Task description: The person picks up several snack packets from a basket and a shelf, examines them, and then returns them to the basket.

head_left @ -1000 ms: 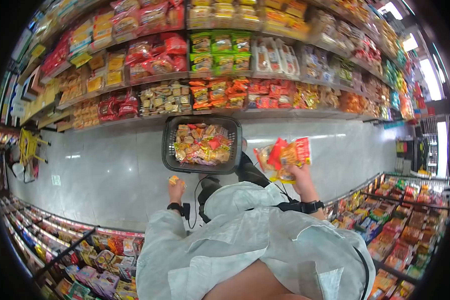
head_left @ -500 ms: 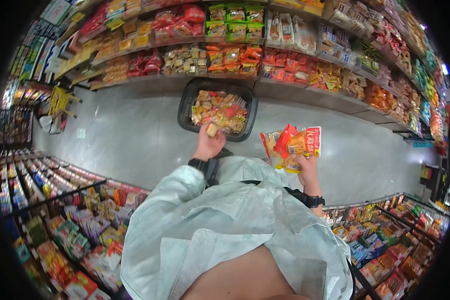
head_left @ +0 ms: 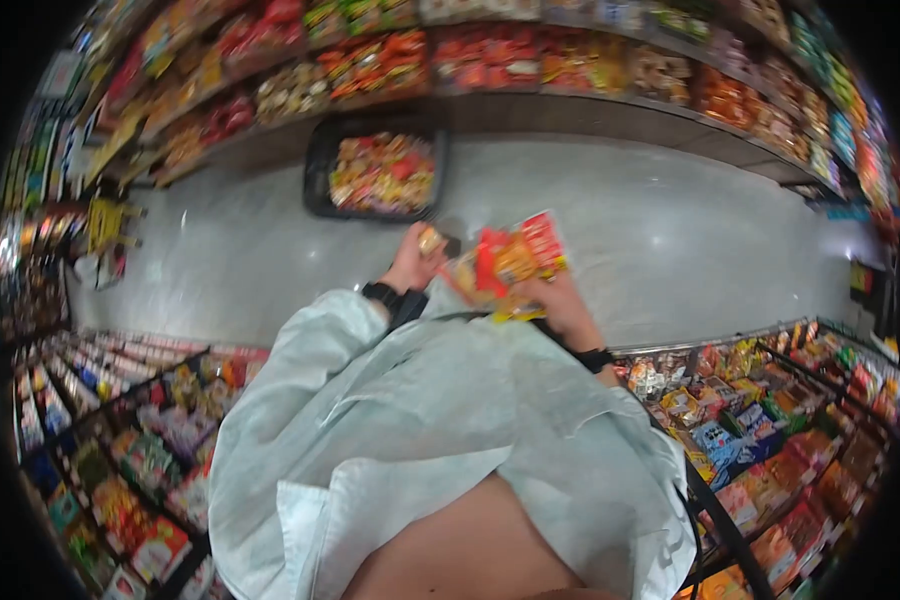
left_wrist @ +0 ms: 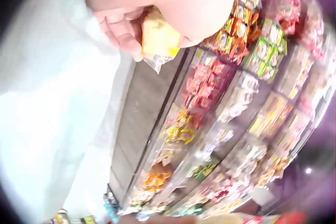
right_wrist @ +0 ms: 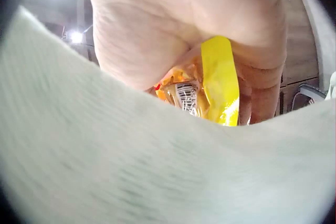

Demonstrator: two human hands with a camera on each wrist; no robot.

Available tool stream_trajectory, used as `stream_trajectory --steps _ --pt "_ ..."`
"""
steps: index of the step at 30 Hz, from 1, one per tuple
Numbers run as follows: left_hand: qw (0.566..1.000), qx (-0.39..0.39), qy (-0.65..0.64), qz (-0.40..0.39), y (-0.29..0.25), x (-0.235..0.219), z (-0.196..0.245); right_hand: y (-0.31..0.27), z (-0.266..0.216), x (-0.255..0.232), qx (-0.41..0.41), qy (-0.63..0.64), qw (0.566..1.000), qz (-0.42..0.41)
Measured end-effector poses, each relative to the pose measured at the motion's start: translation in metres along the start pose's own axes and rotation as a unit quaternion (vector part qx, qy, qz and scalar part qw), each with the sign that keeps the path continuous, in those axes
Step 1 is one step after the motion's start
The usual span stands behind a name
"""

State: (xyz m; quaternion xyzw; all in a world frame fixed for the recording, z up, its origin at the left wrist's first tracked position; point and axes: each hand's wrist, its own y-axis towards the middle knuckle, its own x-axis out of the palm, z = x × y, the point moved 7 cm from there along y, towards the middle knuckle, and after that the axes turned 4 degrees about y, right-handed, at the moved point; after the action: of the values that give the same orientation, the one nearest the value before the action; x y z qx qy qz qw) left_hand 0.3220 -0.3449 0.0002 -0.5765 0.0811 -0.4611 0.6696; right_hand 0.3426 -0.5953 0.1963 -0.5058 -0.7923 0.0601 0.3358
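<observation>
My left hand [head_left: 417,262] grips a small wrapped snack [left_wrist: 160,36], pale yellow in a clear wrapper, its fingers curled round it. In the head view that hand is just below the near right corner of a dark basket [head_left: 318,180]. The basket holds a heap of small packaged snacks [head_left: 385,172]. My right hand [head_left: 560,300] holds several red, orange and yellow snack bags [head_left: 515,258] close in front of the body. In the right wrist view a yellow bag edge [right_wrist: 219,77] and a barcode show between thumb and fingers; a pale sleeve hides the rest.
Tall shelves of bagged snacks [head_left: 480,60] run along the far side behind the basket. Low racks of packets [head_left: 740,420] stand on both sides of the body. Grey floor [head_left: 660,220] lies between, with a yellow stool [head_left: 112,225] at the left.
The left hand rose to the basket's edge with the small snack and is now just below its near corner. The right hand brought its bags leftward, closer to the left hand. The head view shifted.
</observation>
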Motion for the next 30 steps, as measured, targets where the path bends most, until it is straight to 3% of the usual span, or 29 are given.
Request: stream_trajectory --steps 2,5,8,12,16,17,19,20,21,24,25,28,30 --pt "0.996 -0.041 0.071 -0.030 0.020 0.004 -0.008 -0.003 0.005 -0.006 0.015 0.011 1.000 0.007" --pt "0.965 0.114 0.236 0.006 -0.001 0.057 0.007 -0.008 0.004 -0.014 0.054 -0.010 0.998 0.036" --pt "0.918 0.225 0.324 0.036 0.020 0.079 0.006 -0.013 -0.020 -0.016 0.064 -0.016 0.996 0.067" --pt "0.724 0.245 0.645 -0.013 0.004 0.158 0.021 -0.017 -0.030 -0.036 0.053 -0.004 0.992 0.116" --pt "0.668 0.220 0.704 -0.101 0.050 0.219 0.018 -0.009 -0.042 -0.066 -0.006 0.038 0.983 0.180" --pt "0.702 0.218 0.664 -0.136 0.087 0.221 0.008 -0.005 -0.045 -0.076 -0.028 0.057 0.979 0.196" --pt "0.870 0.033 0.456 -0.183 0.107 0.246 0.000 0.003 -0.059 -0.095 -0.056 0.076 0.968 0.231" --pt "0.919 -0.065 0.333 -0.199 0.114 0.259 -0.005 0.007 -0.068 -0.103 -0.068 0.086 0.963 0.245" --pt "0.935 -0.140 0.274 -0.177 0.116 0.269 -0.004 0.010 -0.077 -0.110 -0.067 0.092 0.960 0.256" --pt "0.935 -0.195 0.243 -0.167 0.116 0.294 0.014 0.021 -0.108 -0.119 -0.096 0.094 0.947 0.291" --pt "0.941 -0.177 0.219 -0.186 0.126 0.297 0.017 0.026 -0.109 -0.121 -0.072 0.090 0.949 0.294" --pt "0.929 -0.273 0.163 -0.188 0.147 0.288 0.023 0.032 -0.115 -0.131 -0.031 0.084 0.946 0.312" --pt "0.948 -0.269 0.125 -0.115 0.163 0.281 0.026 0.040 -0.121 -0.132 -0.044 0.095 0.940 0.324"
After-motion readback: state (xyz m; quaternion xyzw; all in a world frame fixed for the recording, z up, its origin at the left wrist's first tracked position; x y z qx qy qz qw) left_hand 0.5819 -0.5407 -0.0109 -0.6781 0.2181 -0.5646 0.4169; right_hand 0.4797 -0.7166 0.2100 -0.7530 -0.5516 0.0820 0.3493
